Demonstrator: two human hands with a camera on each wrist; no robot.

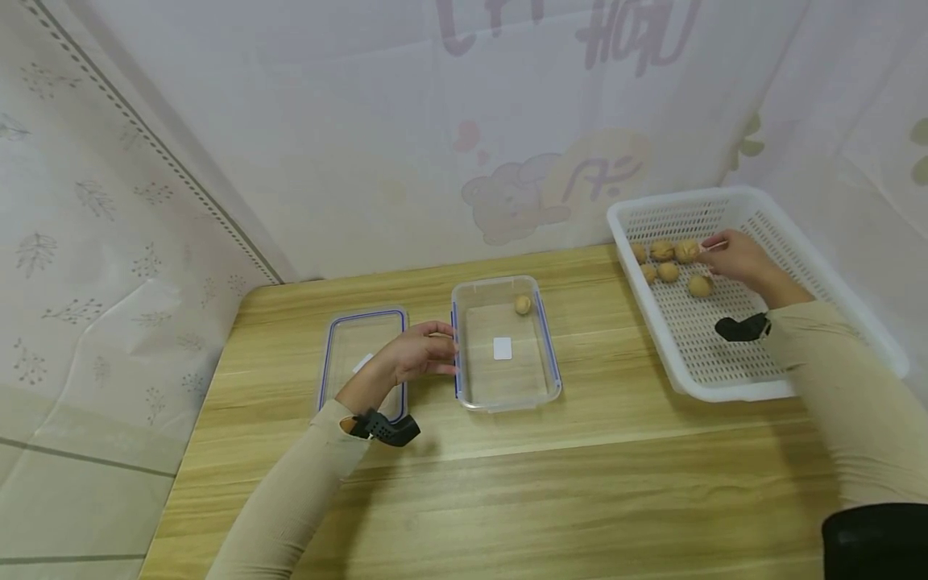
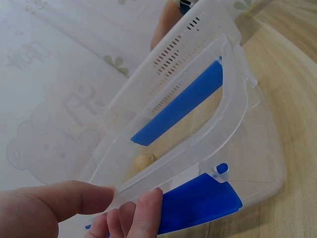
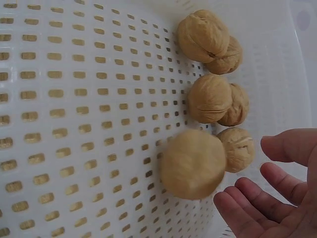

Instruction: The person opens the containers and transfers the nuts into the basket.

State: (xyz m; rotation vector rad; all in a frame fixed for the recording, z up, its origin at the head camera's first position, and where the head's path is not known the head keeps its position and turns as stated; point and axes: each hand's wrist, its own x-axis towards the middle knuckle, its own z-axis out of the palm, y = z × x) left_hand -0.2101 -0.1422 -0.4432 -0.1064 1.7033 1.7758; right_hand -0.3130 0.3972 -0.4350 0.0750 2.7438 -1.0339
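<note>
My left hand [image 1: 420, 352] is at the left side of a clear plastic food container [image 1: 500, 395] with blue latches. In the left wrist view, thumb and curled fingers [image 2: 148, 210] pinch its edge beside a blue latch [image 2: 198, 203]. One walnut [image 1: 523, 304] lies in the container's far right corner. My right hand [image 1: 735, 259] reaches into a white perforated basket [image 1: 674, 354], fingers parted beside several walnuts [image 1: 687, 250]. In the right wrist view, its fingertips are close to a large-looking walnut [image 3: 193, 164] and a smaller one [image 3: 237, 148], with nothing between them.
A clear lid [image 1: 362, 322] with a blue seal lies on the wooden table [image 1: 464, 499], partly under my left forearm. Printed curtains [image 1: 326, 161] hang behind the table and at both sides. The basket stands at the right, near the side curtain.
</note>
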